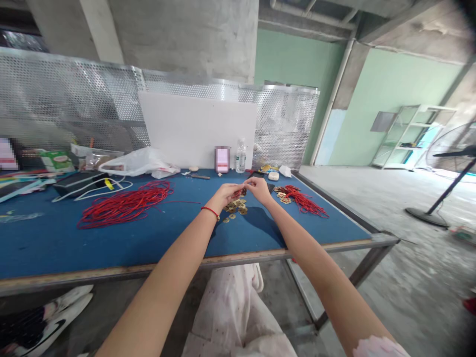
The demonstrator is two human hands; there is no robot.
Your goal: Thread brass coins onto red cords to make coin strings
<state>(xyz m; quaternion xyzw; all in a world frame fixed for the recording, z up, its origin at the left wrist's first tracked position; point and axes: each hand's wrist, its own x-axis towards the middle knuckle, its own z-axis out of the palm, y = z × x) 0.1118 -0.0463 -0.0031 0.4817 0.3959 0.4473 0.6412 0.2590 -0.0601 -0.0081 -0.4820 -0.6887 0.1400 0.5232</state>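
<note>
My left hand point(225, 195) and my right hand point(258, 190) meet above the blue table mat point(111, 248), and their fingertips pinch a short red cord point(239, 192) with small brass coins on it. Directly below them lies a loose pile of round brass coins point(234, 208). A large tangle of red cord point(124, 206) lies left of my hands. To the right is a smaller bunch of red cords point(302, 202) tied with coins point(281, 196). A thin red band circles my left wrist.
A white plastic bag point(136, 162), a water bottle point(241, 156), and a black device with white cables point(80, 183) stand along the table's back. Behind them rise a white board point(197, 129) and a perforated metal screen point(286, 124). A standing fan point(451, 161) is on the floor at right.
</note>
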